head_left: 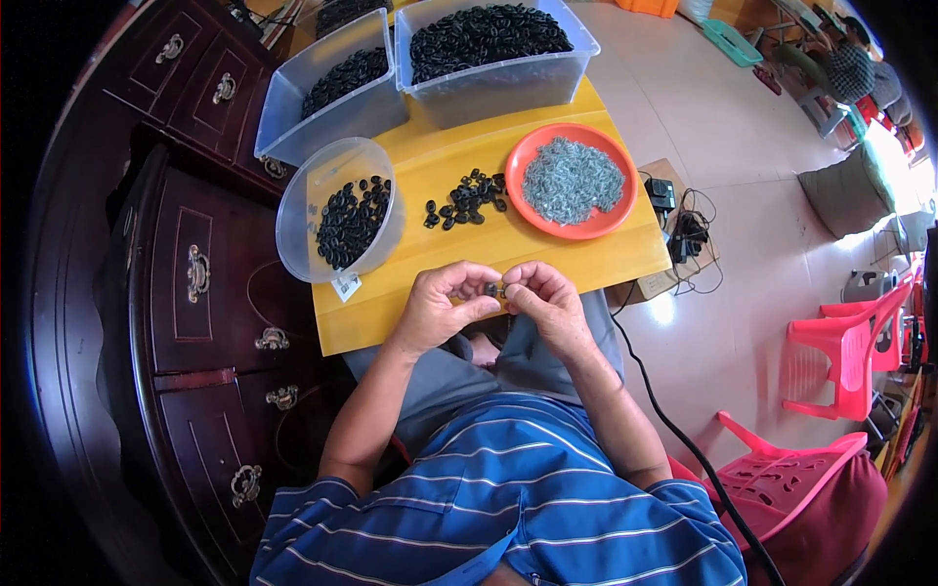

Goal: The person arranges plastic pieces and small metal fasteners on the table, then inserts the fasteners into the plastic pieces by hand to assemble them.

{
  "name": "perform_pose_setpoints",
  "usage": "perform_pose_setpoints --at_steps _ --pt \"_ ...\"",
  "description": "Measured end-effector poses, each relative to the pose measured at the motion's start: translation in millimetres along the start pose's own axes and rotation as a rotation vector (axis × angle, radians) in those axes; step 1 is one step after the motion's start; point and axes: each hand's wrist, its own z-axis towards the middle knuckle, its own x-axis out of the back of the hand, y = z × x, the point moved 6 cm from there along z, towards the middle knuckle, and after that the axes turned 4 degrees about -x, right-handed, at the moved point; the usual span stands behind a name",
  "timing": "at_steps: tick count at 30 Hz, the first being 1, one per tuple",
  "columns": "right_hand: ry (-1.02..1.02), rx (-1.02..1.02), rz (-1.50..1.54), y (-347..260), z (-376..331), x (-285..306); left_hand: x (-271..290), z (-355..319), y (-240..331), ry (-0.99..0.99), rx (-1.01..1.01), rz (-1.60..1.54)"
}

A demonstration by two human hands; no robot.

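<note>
Over the near edge of the yellow table [440,259], my two hands meet fingertip to fingertip. My left hand [445,308] is closed in a pinch on a small black oval piece [491,290]. Thumb and forefinger of my right hand [549,308] press together at that piece's right side; whatever they grip is too small to make out. Just beyond lies a loose pile of black oval pieces [469,199]. An orange-red plate [518,200] to its right bears a heap of small clear bluish pieces [575,182]. More black pieces lie in a round clear tub [293,234] at left.
Two clear plastic bins [489,98] full of black pieces stand at the table's far side. Dark wooden drawers [195,283] flank the left. A cardboard box [674,273] with black cables is beside the table's right edge. Pink plastic chairs [826,352] stand right; people sit far right.
</note>
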Motion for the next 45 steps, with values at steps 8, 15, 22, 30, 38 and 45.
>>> perform_pose_setpoints --at_steps 8,15,22,30,38,45 --pt "-0.037 0.024 0.012 2.4 1.0 -0.9 -1.7 2.0 3.8 -0.019 -0.027 0.079" --pt "-0.064 0.013 0.038 3.3 0.2 -1.0 -3.5 5.8 10.7 -0.008 -0.102 0.12" --pt "-0.097 -0.03 0.067 8.6 -1.8 1.2 -3.4 9.0 16.4 -0.098 -0.084 0.132" --pt "-0.13 -0.233 0.016 23.9 -4.7 5.3 -2.7 12.6 20.8 -0.25 -0.04 0.215" --pt "-0.088 -0.287 0.185 25.7 -6.9 -1.6 -13.5 15.1 39.7 -0.2 -0.131 0.455" --pt "-0.042 -0.245 0.386 36.9 -0.2 -0.1 -27.5 7.0 47.2 0.037 -0.344 0.829"
